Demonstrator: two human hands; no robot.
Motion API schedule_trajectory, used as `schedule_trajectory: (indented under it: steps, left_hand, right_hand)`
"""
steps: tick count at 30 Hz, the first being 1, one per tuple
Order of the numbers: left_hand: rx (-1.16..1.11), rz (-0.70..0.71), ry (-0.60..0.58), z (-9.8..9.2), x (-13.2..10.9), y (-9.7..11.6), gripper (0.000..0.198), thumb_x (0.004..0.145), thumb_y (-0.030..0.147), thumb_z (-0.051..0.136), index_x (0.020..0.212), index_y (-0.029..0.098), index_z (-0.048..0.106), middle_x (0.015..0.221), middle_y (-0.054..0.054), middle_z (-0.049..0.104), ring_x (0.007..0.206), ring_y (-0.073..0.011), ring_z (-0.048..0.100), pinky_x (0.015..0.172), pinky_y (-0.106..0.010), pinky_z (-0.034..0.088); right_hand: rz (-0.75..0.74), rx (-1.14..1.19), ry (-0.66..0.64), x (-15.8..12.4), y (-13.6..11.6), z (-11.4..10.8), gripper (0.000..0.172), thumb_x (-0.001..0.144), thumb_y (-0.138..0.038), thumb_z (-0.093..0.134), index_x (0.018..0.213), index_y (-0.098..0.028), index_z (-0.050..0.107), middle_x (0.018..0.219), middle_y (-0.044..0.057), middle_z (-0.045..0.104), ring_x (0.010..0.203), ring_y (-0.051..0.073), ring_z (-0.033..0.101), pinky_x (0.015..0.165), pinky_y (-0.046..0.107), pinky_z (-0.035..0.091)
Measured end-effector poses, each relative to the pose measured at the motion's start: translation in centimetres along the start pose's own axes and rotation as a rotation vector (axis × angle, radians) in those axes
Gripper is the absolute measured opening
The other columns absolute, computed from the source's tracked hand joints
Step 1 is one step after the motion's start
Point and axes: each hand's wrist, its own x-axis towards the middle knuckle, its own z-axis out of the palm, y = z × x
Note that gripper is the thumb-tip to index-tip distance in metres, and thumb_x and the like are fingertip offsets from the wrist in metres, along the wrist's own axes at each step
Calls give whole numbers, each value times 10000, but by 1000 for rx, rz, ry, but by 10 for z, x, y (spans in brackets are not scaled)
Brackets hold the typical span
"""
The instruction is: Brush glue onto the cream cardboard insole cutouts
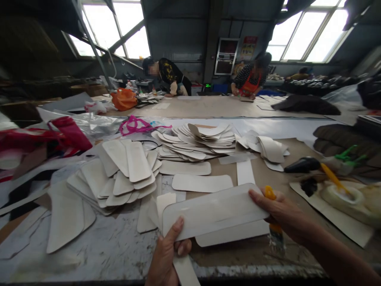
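Observation:
A long white panel (211, 210) with rounded corners is held up above the near edge of the table. My left hand (166, 254) grips its lower left end, thumb on top and fingers curled beneath. At the right end, my right hand (282, 210) pinches the panel and also holds a yellow-handled brush (275, 234), whose bristles point down. Another white panel (232, 234) shows partly below the held one. Beneath my left hand a pale strip (186, 270) sticks out toward me. Two more panels (202, 182) lie flat just beyond.
Heaped white panels (119, 178) cover the left, with a fanned stack (196, 141) behind. At right are a glue-crusted container (342, 194) with a yellow-handled tool and a black-tipped object (302, 164). Two people (171, 75) work at a far table (205, 109).

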Motion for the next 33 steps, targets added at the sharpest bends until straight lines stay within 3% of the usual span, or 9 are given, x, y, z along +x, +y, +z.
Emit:
schedule_trajectory:
  steps: [3, 5, 7, 9, 13, 16, 20, 28, 33]
  left_hand:
    - [143, 4, 57, 1, -1, -16, 351, 568, 287, 781, 772, 125, 546, 522, 77, 431, 392, -10, 311, 344, -138, 279]
    - [224, 10, 98, 0, -1, -25, 384, 543, 304, 793, 791, 118, 567, 573, 57, 478, 424, -16, 347, 355, -131, 295]
    - [294, 36, 123, -2, -1, -30, 385, 535, 312, 796, 778, 105, 581, 582, 48, 486, 433, -16, 340, 352, -128, 286]
    - [342, 52, 130, -4, -1, -33, 369, 541, 318, 791, 746, 90, 584, 555, 51, 463, 427, -17, 318, 343, -131, 266]
    - [380, 60, 152, -4, -1, -34, 355, 564, 309, 775, 779, 98, 587, 547, 52, 459, 432, -30, 341, 356, -138, 284]
    - [383, 44, 159, -2, 0, -34, 338, 566, 298, 771, 773, 106, 586, 525, 61, 453, 415, -27, 337, 361, -139, 295]
    - [329, 11, 144, -3, 3, -34, 315, 560, 277, 773, 743, 108, 580, 466, 81, 411, 384, -22, 308, 345, -138, 279]
    - [181, -45, 91, -13, 7, -30, 290, 577, 235, 769, 696, 139, 522, 414, 107, 341, 343, -21, 277, 324, -144, 272]
    - [170, -28, 135, -15, 1, -17, 282, 545, 233, 784, 643, 146, 535, 399, 103, 327, 341, -24, 278, 328, -146, 282]
  right_hand:
    - [-142, -375, 135, -5, 22, -22, 426, 803, -570, 423, 670, -176, 516, 531, -18, 468, 486, 130, 446, 468, 239, 336]
    - [-286, -734, 335, -8, 39, -33, 341, 841, -465, 398, 741, -179, 556, 660, 29, 567, 606, 184, 521, 549, 278, 362]
    - [-392, -1044, 527, -10, 51, -33, 226, 851, -334, 412, 854, -175, 573, 819, 62, 612, 721, 217, 555, 605, 297, 362]
    - [-478, -1246, 604, -8, 54, -20, 168, 859, -233, 418, 897, -166, 566, 846, 72, 610, 750, 219, 556, 613, 294, 353]
    - [-658, -1385, 522, 10, 43, 34, 163, 861, -123, 427, 774, -168, 558, 722, 59, 575, 704, 206, 519, 598, 294, 323]
    - [-743, -1378, 480, 30, 40, 76, 132, 863, -130, 439, 827, -158, 562, 752, 64, 574, 714, 209, 501, 576, 303, 310]
    - [-815, -1416, 418, 47, 53, 96, 139, 857, -113, 441, 884, -151, 572, 753, 56, 573, 699, 204, 483, 548, 301, 291]
    - [-748, -1586, 488, 51, 71, 33, 166, 844, -75, 446, 908, -120, 593, 739, 73, 566, 702, 222, 468, 561, 315, 280]
    - [-688, -1670, 588, 38, 67, -6, 178, 843, -68, 434, 899, -125, 593, 710, 70, 563, 687, 228, 470, 571, 314, 291]
